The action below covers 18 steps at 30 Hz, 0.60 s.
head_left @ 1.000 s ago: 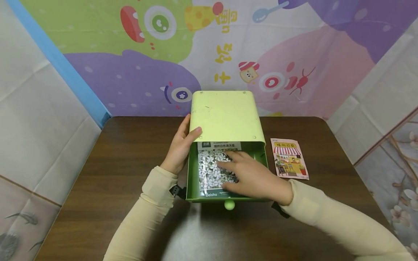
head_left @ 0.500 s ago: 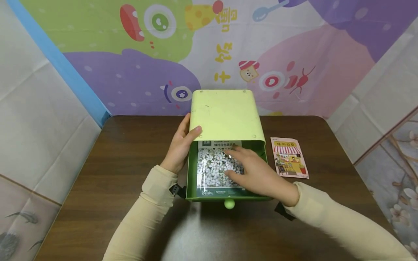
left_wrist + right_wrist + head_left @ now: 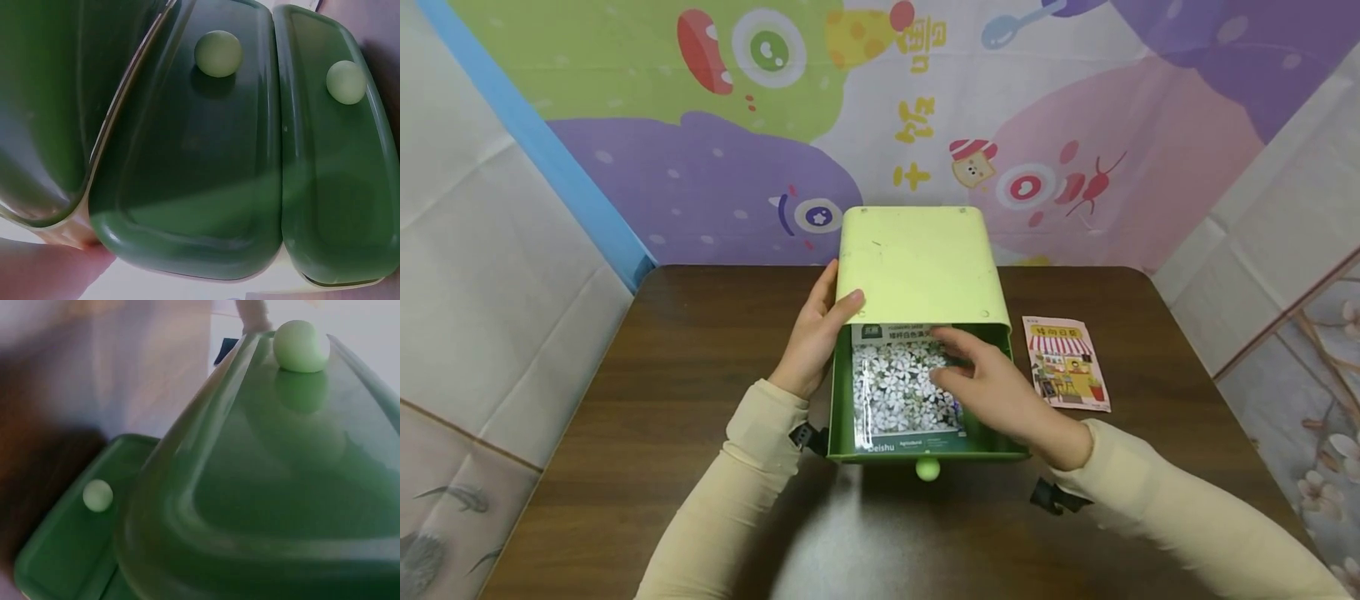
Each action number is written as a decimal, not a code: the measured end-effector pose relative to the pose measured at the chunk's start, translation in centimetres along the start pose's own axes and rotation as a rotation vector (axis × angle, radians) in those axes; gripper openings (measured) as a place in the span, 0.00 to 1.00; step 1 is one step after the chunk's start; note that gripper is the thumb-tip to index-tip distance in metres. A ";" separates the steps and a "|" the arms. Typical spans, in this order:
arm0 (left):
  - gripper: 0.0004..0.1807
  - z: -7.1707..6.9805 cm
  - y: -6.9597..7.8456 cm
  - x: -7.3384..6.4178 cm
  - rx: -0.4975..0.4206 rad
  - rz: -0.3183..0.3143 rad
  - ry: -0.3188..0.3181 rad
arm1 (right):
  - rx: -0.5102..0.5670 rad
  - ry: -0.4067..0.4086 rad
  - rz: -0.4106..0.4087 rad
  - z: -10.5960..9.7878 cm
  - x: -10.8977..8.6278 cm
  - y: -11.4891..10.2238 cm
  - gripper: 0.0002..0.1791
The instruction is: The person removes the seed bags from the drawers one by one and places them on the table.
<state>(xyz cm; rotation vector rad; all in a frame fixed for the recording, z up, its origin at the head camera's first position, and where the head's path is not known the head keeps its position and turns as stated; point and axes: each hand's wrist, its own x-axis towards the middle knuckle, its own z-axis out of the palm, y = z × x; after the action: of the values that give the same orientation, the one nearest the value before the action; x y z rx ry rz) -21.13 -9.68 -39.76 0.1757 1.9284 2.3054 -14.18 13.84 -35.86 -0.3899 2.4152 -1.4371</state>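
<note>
A pale green drawer cabinet (image 3: 921, 262) stands on the table with its top drawer (image 3: 842, 392) pulled out. In the drawer lies a glossy flower seed packet (image 3: 898, 387) printed with white blossoms. My left hand (image 3: 808, 337) holds the cabinet's left side, thumb over the top edge; part of this hand (image 3: 50, 269) shows at the lower left in the left wrist view. My right hand (image 3: 1000, 392) is over the drawer's right side, fingertips at the packet's right part, with a gap between thumb and forefinger. The right wrist view shows a drawer front (image 3: 275, 487), not the fingers.
A pink seed packet (image 3: 1066, 364) with a shop picture lies on the table (image 3: 700, 367) right of the cabinet. Two lower drawers show in the left wrist view, with round knobs (image 3: 218, 54). A cartoon-printed cloth (image 3: 700, 183) hangs behind; tiled walls flank the table.
My right hand has shifted slightly right across the packet, its fingers drawing closer together and uncovering more of the printed blossoms. The left hand stays on the cabinet.
</note>
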 end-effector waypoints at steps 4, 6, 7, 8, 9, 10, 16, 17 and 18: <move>0.44 0.0 -0.1 0.0 0.017 0.005 0.005 | 0.082 0.035 0.038 0.2 0.2 -0.2 0.33; 0.44 -0.1 -0.1 0.1 0.026 0.008 0.007 | 0.134 0.045 0.051 0.3 0.3 -0.3 0.32; 0.44 -0.1 -0.1 0.0 0.029 0.009 0.007 | 0.155 0.050 0.057 0.3 0.3 -0.3 0.31; 0.44 -0.1 -0.1 0.0 0.031 0.009 0.008 | 0.177 0.053 0.059 0.4 0.3 -0.3 0.31; 0.44 -0.1 -0.1 0.0 0.031 0.010 0.007 | 0.191 0.055 0.058 0.4 0.4 -0.3 0.31; 0.44 -0.1 -0.1 0.0 0.032 0.011 0.008 | 0.209 0.054 0.056 0.4 0.4 -0.2 0.31; 0.44 -0.1 -0.1 0.0 0.033 0.017 0.007 | 0.349 0.043 0.059 0.2 0.7 0.1 0.31; 0.44 -0.1 -0.1 0.0 0.035 0.017 0.009 | 0.364 0.042 0.066 0.2 0.8 0.1 0.31; 0.44 -0.1 0.0 -0.1 0.037 0.017 0.010 | 0.376 0.041 0.072 0.2 0.8 0.2 0.31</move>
<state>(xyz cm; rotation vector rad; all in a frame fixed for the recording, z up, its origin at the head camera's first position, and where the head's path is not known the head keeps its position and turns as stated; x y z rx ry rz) -21.09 -9.75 -39.82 0.1850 1.9830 2.2871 -14.87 13.45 -36.22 -0.1831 2.0971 -1.8303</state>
